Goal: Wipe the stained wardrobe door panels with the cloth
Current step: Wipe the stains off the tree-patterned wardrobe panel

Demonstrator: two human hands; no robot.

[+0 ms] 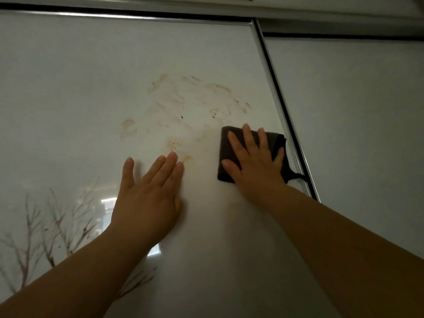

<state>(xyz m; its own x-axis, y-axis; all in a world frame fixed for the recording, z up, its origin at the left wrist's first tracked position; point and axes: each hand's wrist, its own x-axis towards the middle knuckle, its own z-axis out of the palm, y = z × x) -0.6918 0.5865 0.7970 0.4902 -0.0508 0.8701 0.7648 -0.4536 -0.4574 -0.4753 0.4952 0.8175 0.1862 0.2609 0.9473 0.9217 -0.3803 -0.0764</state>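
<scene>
Left hand (146,193) flat on the wardrobe door panel (68,99), fingers spread, holding nothing. Right hand (254,161) splayed, pressing dark folded cloth (223,143) against panel beside metal frame (275,99). Brown stains (183,106) smeared above both hands.

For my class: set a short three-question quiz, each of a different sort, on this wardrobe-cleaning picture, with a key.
1. True or false: the left hand presses the cloth against the door panel.
2. Multiple choice: where do the brown stains lie relative to the cloth? A) mostly above and to its left B) directly below it C) on the neighbouring panel to its right
3. Fill in: the lower left of the panel bears a printed picture of bare ____.

Key: 1. False; the right hand lies flat on the cloth, the left rests bare on the panel. 2. A. 3. Branches.
</scene>
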